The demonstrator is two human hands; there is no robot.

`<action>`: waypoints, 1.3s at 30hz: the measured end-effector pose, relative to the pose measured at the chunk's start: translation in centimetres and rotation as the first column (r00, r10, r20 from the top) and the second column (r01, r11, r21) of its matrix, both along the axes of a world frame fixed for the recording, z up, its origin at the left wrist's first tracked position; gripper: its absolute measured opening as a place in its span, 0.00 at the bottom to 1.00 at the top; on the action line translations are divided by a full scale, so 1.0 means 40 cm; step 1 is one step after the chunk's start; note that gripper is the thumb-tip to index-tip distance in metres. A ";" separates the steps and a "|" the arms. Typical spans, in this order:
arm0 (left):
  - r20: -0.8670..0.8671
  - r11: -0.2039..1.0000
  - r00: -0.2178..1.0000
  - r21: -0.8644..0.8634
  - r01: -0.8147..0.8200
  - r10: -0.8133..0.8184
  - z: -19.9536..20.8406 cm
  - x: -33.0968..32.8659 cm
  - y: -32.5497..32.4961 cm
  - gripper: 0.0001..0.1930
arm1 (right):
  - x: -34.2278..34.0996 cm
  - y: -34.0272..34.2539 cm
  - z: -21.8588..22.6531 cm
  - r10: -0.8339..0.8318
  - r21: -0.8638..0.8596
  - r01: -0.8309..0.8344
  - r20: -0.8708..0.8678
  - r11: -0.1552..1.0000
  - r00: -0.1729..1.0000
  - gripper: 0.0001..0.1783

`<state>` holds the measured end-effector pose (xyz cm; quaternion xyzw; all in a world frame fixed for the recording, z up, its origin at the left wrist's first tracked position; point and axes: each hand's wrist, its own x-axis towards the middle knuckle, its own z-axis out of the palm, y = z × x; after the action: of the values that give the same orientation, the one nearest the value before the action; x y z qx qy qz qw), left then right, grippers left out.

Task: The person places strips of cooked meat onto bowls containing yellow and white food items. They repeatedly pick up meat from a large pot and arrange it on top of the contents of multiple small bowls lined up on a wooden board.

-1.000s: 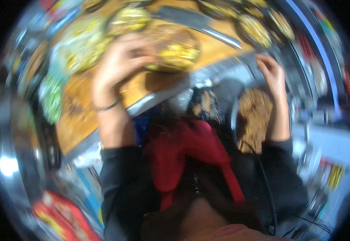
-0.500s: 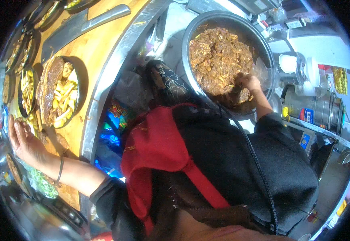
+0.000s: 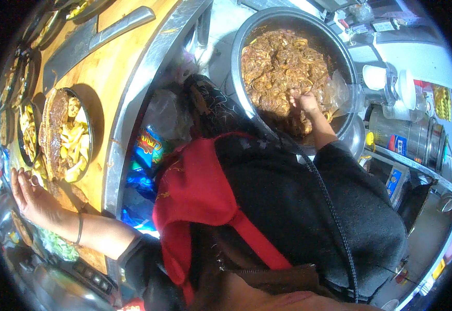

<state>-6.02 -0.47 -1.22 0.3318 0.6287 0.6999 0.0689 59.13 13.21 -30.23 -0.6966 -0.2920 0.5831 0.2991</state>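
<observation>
My right hand (image 3: 307, 102) reaches into a large dark round pot (image 3: 238, 78) full of brown, sauce-coated pieces of food (image 3: 283, 62), perhaps meat. Its fingers are curled closed over the food; whatever they may hold is hidden. A clear plastic bag or cup (image 3: 340, 93) lies at the pot's right inner side. Off to the left, my left hand (image 3: 35, 202) is open, palm up with the fingers stretched, just over the near side of the wooden board. Closest to it is a black bowl (image 3: 88, 155) with pale yellow strips and a slab of brown meat (image 3: 56, 132).
On the wooden board (image 3: 127, 57) lies a cleaver (image 3: 75, 46), with several filled black dishes (image 3: 27, 132) at its left. A metal edge (image 3: 148, 62) borders the board. Shredded greens (image 3: 57, 243) sit below my left hand. Shelves with a steel container (image 3: 402, 129) stand right.
My right hand has moved left within the pot, toward the middle of the food. The left hand keeps its open pose while the view has shifted slightly.
</observation>
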 end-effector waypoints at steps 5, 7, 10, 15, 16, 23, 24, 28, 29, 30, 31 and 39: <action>0.009 0.997 0.997 -0.010 0.083 -0.083 0.001 -0.010 -0.001 0.15 | 0.025 0.033 0.098 -0.042 0.014 0.044 -0.139 0.999 0.989 0.10; 0.004 0.996 0.996 -0.007 0.093 -0.093 0.001 -0.012 -0.001 0.14 | 0.043 0.055 0.134 0.019 0.104 0.011 -0.273 0.994 0.962 0.10; 0.012 0.993 0.993 0.002 0.119 -0.119 0.000 -0.013 -0.002 0.14 | 0.071 0.098 0.185 0.044 0.138 0.006 -0.356 0.990 0.934 0.11; 0.005 0.992 0.992 0.015 0.128 -0.129 -0.004 -0.016 -0.008 0.14 | 0.060 0.130 0.222 0.028 0.166 0.084 -0.580 0.983 0.814 0.18; -0.010 0.992 0.993 0.016 0.121 -0.121 -0.005 -0.017 -0.008 0.14 | 0.047 0.138 0.227 0.011 0.162 0.111 -0.613 0.981 0.790 0.19; -0.172 0.996 0.984 -0.059 -0.064 0.053 0.013 0.071 0.035 0.11 | -0.169 0.223 0.451 0.100 0.227 0.059 -0.628 0.972 0.772 0.20; -0.138 0.997 0.990 -0.079 -0.025 0.014 0.028 0.100 0.043 0.11 | -0.236 0.230 0.505 0.233 0.311 -0.026 -0.653 0.950 0.721 0.19; -0.015 0.924 0.937 -0.174 0.341 -0.349 0.118 0.244 0.046 0.16 | -0.562 0.229 0.726 0.629 0.566 -0.429 -0.216 0.704 0.747 0.19; -0.051 0.901 0.904 -0.131 0.414 -0.423 0.140 0.274 0.052 0.17 | -0.648 0.222 0.776 0.733 0.580 -0.571 -0.069 0.581 0.676 0.21; -0.049 0.862 0.865 -0.136 0.489 -0.499 0.166 0.292 0.062 0.18 | -0.715 0.196 0.819 0.819 0.645 -0.646 0.054 0.408 0.571 0.22; -0.035 0.840 0.851 -0.188 0.509 -0.523 0.187 0.301 0.072 0.20 | -0.786 0.190 0.869 0.874 0.588 -0.787 0.264 0.190 0.409 0.23; 0.130 0.767 0.796 -0.218 0.604 -0.591 0.211 0.221 0.000 0.16 | -1.068 0.046 0.995 0.825 0.526 -0.759 0.564 -0.383 -0.025 0.14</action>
<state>2.81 -0.49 7.22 0.4842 0.5709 0.5659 0.3455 16.42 15.05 9.56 -0.0274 -0.8958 0.4401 0.0561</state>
